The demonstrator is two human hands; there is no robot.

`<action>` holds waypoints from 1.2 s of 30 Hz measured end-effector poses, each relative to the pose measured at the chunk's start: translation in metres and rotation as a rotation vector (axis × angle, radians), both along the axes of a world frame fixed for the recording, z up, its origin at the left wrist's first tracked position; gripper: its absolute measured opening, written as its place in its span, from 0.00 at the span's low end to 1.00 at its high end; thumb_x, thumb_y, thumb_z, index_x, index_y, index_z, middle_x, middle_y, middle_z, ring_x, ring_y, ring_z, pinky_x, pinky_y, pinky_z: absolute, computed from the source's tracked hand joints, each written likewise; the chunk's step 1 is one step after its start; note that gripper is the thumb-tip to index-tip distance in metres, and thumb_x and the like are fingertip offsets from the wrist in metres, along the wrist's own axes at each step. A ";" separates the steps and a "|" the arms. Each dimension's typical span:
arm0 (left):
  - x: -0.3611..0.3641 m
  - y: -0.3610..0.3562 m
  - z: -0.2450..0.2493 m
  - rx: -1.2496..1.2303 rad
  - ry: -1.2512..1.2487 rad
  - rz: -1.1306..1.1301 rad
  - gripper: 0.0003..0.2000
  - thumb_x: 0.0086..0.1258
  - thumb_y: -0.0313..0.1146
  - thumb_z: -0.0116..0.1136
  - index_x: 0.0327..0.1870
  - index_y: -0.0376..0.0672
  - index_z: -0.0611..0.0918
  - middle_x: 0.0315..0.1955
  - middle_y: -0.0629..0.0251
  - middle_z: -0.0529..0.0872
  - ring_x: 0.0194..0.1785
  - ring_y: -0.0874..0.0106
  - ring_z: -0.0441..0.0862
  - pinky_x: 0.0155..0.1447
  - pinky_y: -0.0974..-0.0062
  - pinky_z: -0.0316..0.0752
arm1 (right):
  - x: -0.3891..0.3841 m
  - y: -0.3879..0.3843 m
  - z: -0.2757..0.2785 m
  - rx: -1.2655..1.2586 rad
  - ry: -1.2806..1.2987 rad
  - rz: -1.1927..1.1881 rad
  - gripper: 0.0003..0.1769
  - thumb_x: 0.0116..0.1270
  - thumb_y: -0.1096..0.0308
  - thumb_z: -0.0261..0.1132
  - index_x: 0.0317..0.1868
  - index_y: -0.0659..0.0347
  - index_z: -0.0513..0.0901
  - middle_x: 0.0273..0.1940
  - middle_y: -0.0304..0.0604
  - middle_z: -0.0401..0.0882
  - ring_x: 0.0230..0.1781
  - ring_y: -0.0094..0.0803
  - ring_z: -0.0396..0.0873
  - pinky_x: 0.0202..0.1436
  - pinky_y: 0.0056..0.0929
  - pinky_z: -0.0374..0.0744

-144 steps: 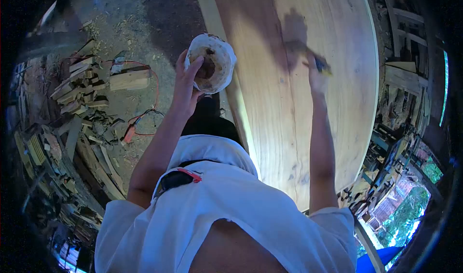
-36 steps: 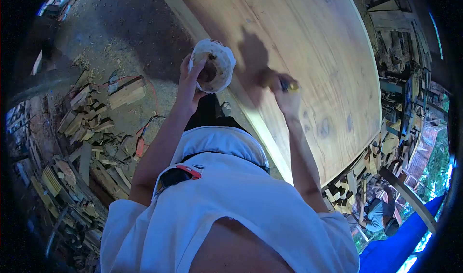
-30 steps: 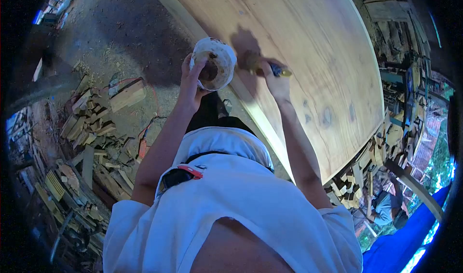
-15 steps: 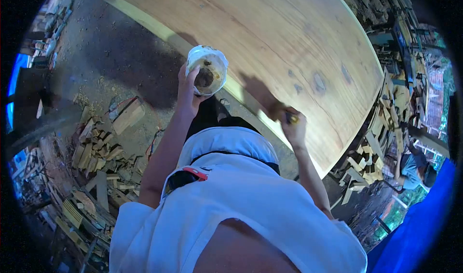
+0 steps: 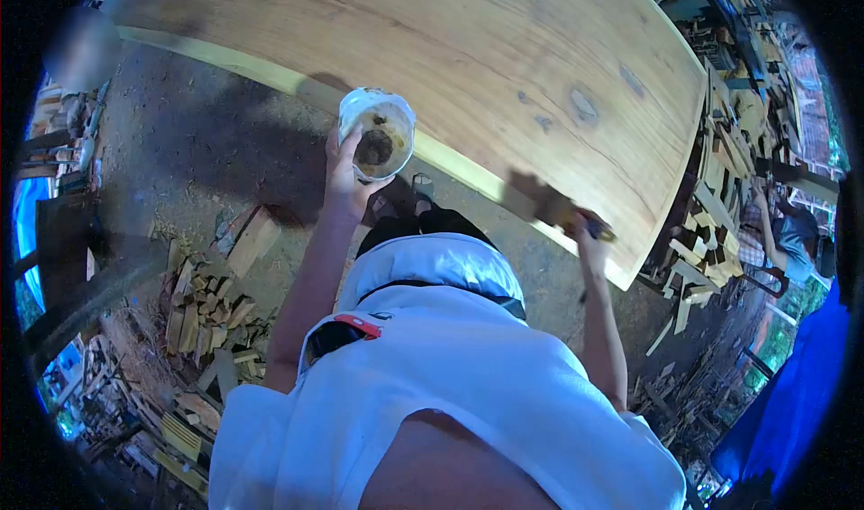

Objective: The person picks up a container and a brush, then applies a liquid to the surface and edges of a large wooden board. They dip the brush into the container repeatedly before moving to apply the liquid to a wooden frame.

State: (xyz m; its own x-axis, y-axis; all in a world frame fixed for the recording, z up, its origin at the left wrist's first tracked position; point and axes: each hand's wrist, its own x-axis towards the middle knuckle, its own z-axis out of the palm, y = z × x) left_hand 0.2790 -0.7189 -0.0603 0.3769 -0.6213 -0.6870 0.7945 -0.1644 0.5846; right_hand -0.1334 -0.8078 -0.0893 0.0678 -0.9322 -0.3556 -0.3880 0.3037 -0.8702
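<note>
My left hand (image 5: 345,181) grips a white tub (image 5: 404,120) with its thumb over the rim. The tub is tilted toward me, and a dark brown lump and brownish smears show inside. On the right, my right hand (image 5: 591,240) is closed around a short tool (image 5: 571,218) with a yellow and brown handle. The tool's working end points left over the edge of a large pale wooden slab (image 5: 468,51) and merges with a dark shadow. Dark knots and cracks mark the slab's surface near that hand.
Cut wood offcuts (image 5: 209,307) lie heaped on the dirt floor at left. More scrap wood (image 5: 706,240) is piled beyond the slab's right end. Another person (image 5: 792,240) is at the far right, near a blue tarp (image 5: 792,393). My sandalled feet (image 5: 423,186) stand beside the slab's edge.
My right hand has moved right and slightly down with the tool, toward the slab's near corner. The tub in my left hand has barely shifted. The view has turned slightly.
</note>
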 end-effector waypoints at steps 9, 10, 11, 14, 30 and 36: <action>0.011 0.032 0.010 -0.012 -0.064 0.076 0.29 0.65 0.43 0.58 0.66 0.62 0.60 0.61 0.64 0.62 0.66 0.60 0.60 0.55 0.40 0.69 | -0.020 -0.017 0.004 -0.214 0.875 0.261 0.11 0.59 0.63 0.62 0.35 0.59 0.86 0.22 0.44 0.83 0.23 0.31 0.82 0.28 0.30 0.79; 0.014 0.042 -0.004 -0.028 -0.210 0.027 0.29 0.65 0.44 0.58 0.66 0.62 0.60 0.61 0.64 0.62 0.66 0.59 0.60 0.54 0.41 0.70 | 0.019 -0.018 0.004 -0.349 0.958 0.334 0.11 0.59 0.61 0.61 0.35 0.57 0.86 0.24 0.46 0.83 0.24 0.34 0.83 0.31 0.31 0.79; 0.017 0.052 -0.018 -0.037 -0.356 -0.018 0.30 0.64 0.44 0.59 0.66 0.61 0.60 0.61 0.64 0.63 0.65 0.59 0.61 0.54 0.42 0.71 | 0.061 -0.015 0.006 -0.491 1.038 0.406 0.12 0.58 0.59 0.61 0.35 0.55 0.86 0.26 0.47 0.83 0.25 0.38 0.83 0.34 0.33 0.80; 0.029 0.067 0.000 0.090 -0.068 0.156 0.31 0.62 0.45 0.61 0.65 0.60 0.60 0.60 0.63 0.63 0.63 0.59 0.64 0.51 0.46 0.74 | 0.171 -0.022 0.022 -0.485 0.722 0.499 0.10 0.59 0.63 0.63 0.37 0.57 0.86 0.27 0.51 0.83 0.29 0.43 0.83 0.36 0.34 0.80; 0.118 0.143 -0.036 0.122 -0.235 0.503 0.41 0.57 0.52 0.66 0.69 0.56 0.57 0.61 0.59 0.66 0.61 0.61 0.69 0.49 0.54 0.76 | 0.442 0.053 0.080 -0.086 -0.390 1.022 0.11 0.63 0.73 0.65 0.46 0.64 0.82 0.38 0.40 0.82 0.39 0.25 0.80 0.43 0.23 0.78; 0.177 0.111 -0.040 0.084 -0.191 0.527 0.41 0.57 0.53 0.67 0.69 0.54 0.59 0.58 0.59 0.71 0.59 0.63 0.73 0.50 0.56 0.78 | 0.519 0.037 0.049 -0.377 -0.402 1.228 0.11 0.63 0.74 0.65 0.46 0.65 0.82 0.40 0.41 0.83 0.39 0.23 0.80 0.45 0.22 0.78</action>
